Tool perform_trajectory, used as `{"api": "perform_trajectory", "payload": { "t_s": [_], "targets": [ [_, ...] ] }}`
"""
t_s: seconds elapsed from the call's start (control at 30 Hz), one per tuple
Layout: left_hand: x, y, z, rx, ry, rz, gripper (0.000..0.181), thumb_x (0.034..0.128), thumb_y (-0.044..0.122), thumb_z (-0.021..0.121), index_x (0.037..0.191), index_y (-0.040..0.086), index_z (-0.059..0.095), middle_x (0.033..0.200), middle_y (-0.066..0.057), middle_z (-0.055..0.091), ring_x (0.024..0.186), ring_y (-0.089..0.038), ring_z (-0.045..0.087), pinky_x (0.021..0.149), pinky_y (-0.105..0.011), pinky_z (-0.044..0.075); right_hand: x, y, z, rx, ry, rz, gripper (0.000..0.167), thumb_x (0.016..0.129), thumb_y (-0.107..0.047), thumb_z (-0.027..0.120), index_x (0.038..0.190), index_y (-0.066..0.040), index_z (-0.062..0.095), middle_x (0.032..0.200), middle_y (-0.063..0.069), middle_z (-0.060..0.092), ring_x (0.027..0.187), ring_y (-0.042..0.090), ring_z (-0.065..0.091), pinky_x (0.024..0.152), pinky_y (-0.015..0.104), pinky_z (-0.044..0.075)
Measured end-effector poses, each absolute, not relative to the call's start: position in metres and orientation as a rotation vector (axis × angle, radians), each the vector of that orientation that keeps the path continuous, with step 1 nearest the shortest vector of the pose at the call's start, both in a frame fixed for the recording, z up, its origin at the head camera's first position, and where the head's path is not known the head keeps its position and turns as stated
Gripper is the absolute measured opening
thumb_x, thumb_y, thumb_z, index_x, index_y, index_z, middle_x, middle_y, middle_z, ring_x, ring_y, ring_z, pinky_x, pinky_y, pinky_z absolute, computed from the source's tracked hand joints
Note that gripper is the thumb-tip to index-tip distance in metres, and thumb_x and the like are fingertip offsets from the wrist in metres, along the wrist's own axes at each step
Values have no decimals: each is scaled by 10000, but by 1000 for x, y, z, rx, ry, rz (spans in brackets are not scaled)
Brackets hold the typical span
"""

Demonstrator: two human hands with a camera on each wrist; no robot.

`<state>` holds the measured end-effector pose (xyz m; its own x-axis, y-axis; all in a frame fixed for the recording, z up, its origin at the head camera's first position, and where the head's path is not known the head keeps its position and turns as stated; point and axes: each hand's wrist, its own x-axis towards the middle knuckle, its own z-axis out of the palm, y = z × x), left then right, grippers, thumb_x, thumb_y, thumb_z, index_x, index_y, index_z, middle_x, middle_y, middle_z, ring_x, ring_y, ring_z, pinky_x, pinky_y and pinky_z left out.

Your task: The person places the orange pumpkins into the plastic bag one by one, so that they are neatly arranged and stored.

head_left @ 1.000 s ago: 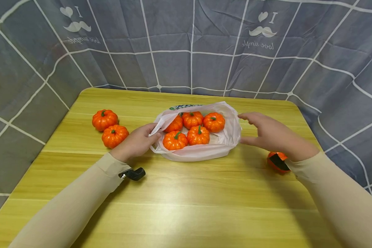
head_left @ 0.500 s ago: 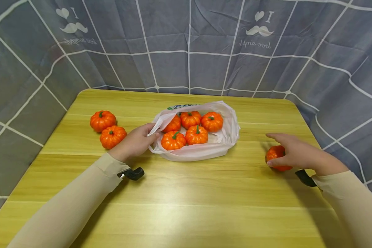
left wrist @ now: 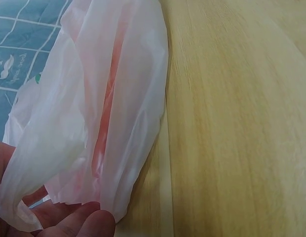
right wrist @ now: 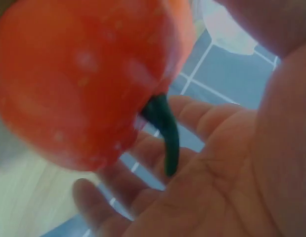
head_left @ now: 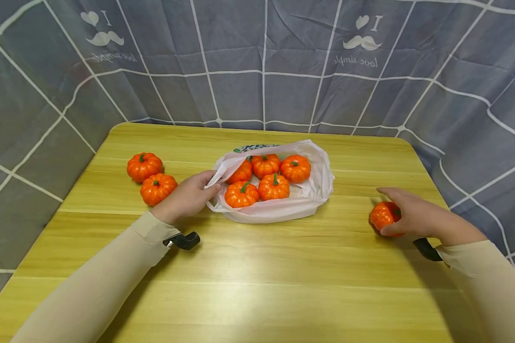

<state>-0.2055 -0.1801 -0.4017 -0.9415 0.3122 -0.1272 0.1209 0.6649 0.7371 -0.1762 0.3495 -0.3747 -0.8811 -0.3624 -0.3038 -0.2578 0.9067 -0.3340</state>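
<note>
A white plastic bag (head_left: 270,210) lies mouth up near the middle of the table, with several small orange pumpkins (head_left: 274,186) inside. My left hand (head_left: 186,197) pinches the left edge of its mouth; in the left wrist view, my fingers (left wrist: 68,219) hold the gathered plastic (left wrist: 128,113). Toward the right of the table, my right hand (head_left: 425,216) is around a single pumpkin (head_left: 383,215), thumb at its near side and forefinger extended above it. The right wrist view shows this pumpkin (right wrist: 83,84), its green stem facing the palm (right wrist: 207,192), fingers spread and loosely bent.
Two more pumpkins, one farther back (head_left: 144,166) and one nearer (head_left: 158,189), sit side by side left of my left hand. A grey curtain (head_left: 240,95) with white lines stands behind the wooden table (head_left: 257,286) and along its sides.
My right hand has moved from beside the bag's right edge to the pumpkin on the right, and its fingers now surround it. My left hand has stayed on the bag.
</note>
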Motion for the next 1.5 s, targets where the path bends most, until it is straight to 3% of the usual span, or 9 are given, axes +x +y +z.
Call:
{"api": "perform_trajectory", "payload": {
  "t_s": [0.23,0.4,0.63,0.83,1.0,1.1,1.23,1.5],
  "targets": [
    [-205,-179,-401,356,2635,1150,425,1090,250,547,1489,106,555,1195,-138,632,1027,-292,574,846,-373,451,-175,360,-378,-398,2674,-402,1059,710,-265,964,1475,155,365,1357,393,507,1158,490,559,974,603,490],
    [-205,-179,-401,348,2629,1150,444,1090,257,545,1506,101,545,1206,-137,631,1030,-288,572,848,-364,446,-177,356,-378,-422,2696,-411,954,707,-255,961,1391,145,429,1264,326,586,1064,405,612,919,536,520],
    [-207,-178,-403,337,2616,1162,468,1091,263,540,1533,111,530,1277,-138,621,1075,-294,565,871,-367,446,-181,336,-369,-510,2795,-435,941,764,-330,945,1435,119,464,1328,306,593,1145,422,604,983,584,507],
    [-206,-178,-403,343,2622,1155,458,1090,259,540,1524,113,538,1260,-141,623,1073,-298,561,870,-373,443,-186,307,-355,-590,2835,-595,917,794,-294,945,1461,113,464,1335,269,599,1151,383,616,967,514,548],
    [-206,-177,-403,346,2628,1147,460,1090,261,541,1525,111,539,1364,-143,627,1160,-319,565,1031,-474,471,-191,281,-342,-611,2820,-725,913,814,-248,933,1502,81,431,1370,238,583,1154,361,628,970,500,559],
    [-206,-177,-403,350,2625,1149,467,1091,259,540,1534,110,531,1388,-144,620,1171,-324,563,1047,-487,466,-195,266,-336,-654,2817,-739,904,823,-233,926,1513,67,427,1387,222,577,1177,354,609,1004,520,541],
    [-206,-176,-403,346,2619,1153,471,1091,255,539,1540,115,525,1340,-141,623,1121,-318,561,953,-427,459,-200,247,-332,-729,2808,-725,894,831,-226,916,1524,60,429,1432,216,558,1257,371,565,1085,561,492],
    [-205,-176,-403,347,2631,1145,422,1089,251,540,1484,107,576,1325,-139,631,1147,-325,558,1019,-458,442,-215,217,-336,-825,2789,-691,908,850,-219,890,1560,53,393,1535,246,488,1403,418,487,1198,589,380]
  ]
}}
